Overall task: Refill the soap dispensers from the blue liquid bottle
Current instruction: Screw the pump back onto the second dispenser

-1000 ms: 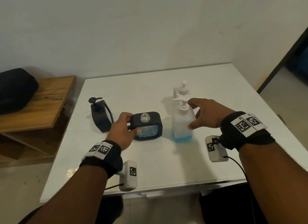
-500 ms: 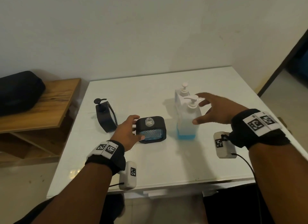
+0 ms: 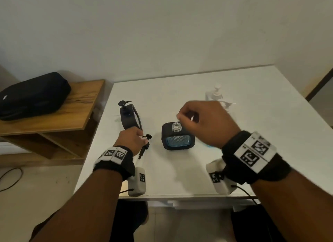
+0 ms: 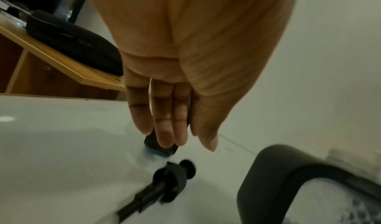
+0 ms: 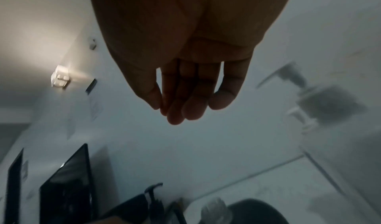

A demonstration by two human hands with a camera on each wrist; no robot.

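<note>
Here the right hand [image 3: 207, 123] hovers, fingers loosely curled, over the open dispenser [image 3: 177, 138].

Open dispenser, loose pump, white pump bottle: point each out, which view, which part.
open dispenser [image 3: 176, 127]: head view, on its clear uncapped neck.
loose pump [image 4: 175, 177]: left wrist view, on the black pump head lying on the table.
white pump bottle [image 3: 217, 94]: head view, on its pump top behind the right hand.

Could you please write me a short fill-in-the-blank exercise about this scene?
On the white table, the loose black ___ lies beside the left hand.
The right hand holds ___ above the open-necked black square dispenser.
The black zipped bag rests on the ___ shelf.
Missing: pump; nothing; wooden.
</note>
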